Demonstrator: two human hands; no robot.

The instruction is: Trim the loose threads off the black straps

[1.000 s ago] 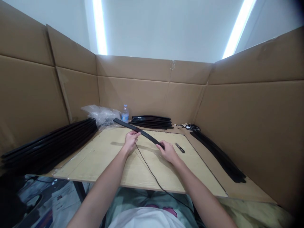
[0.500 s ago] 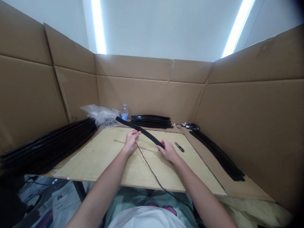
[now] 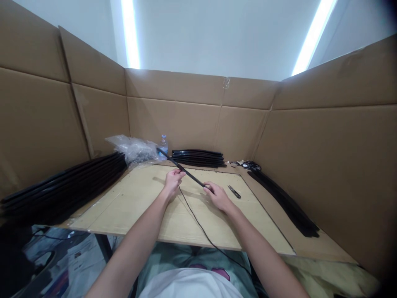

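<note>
A long thin black strip (image 3: 192, 176) slants above the tabletop, seen nearly edge-on. My left hand (image 3: 173, 182) is closed on it near its middle, thumb and fingers pinching. At its near end my right hand (image 3: 217, 195) grips it with bent fingers. A thin black cord (image 3: 198, 223) runs from beneath my left hand across the table and over the front edge toward my lap; whether the left fingers also hold it I cannot tell. Small thread snips (image 3: 234, 191) lie on the board just right of my right hand.
Black strips are piled at the left (image 3: 68, 186), stacked at the back (image 3: 198, 158) and laid at the right (image 3: 285, 203). Clear plastic bags (image 3: 133, 150) and a water bottle (image 3: 163, 145) stand back left. Cardboard walls (image 3: 173, 111) enclose the table (image 3: 124, 207) on three sides.
The strip has turned about its length, from showing its broad flat face to showing a narrow edge. Its far end has shifted slightly up and right. Both hands keep their grip.
</note>
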